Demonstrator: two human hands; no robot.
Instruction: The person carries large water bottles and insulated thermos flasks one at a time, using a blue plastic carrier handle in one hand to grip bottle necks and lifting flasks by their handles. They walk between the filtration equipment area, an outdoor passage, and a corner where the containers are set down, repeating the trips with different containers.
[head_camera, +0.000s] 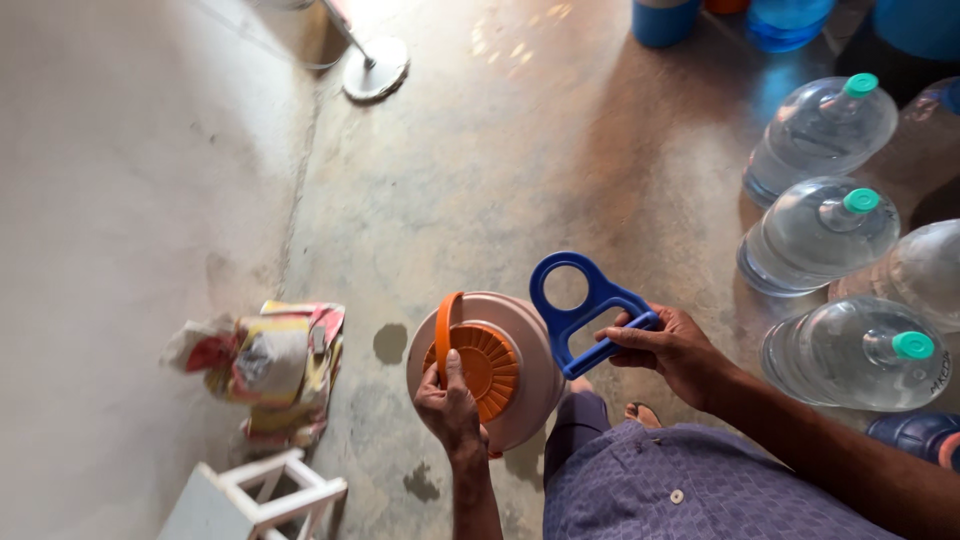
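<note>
While left hand (449, 405) curls round the orange handle (443, 335) of a round beige-and-orange jug (500, 365) above the floor | right hand (672, 347) grips blue bottle carrier (585, 310) | water bottles (820, 235) crowd right; bare concrete floor (480, 180) ahead.

we lose the white frame (255, 495) at the bottom edge, the blue containers (790, 18) at the top, and the rightmost bottle (925, 265) at the right edge.

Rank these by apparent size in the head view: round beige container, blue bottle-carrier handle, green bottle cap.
1. round beige container
2. blue bottle-carrier handle, though nearness to the camera may flatter both
3. green bottle cap, clearly smallest
</note>
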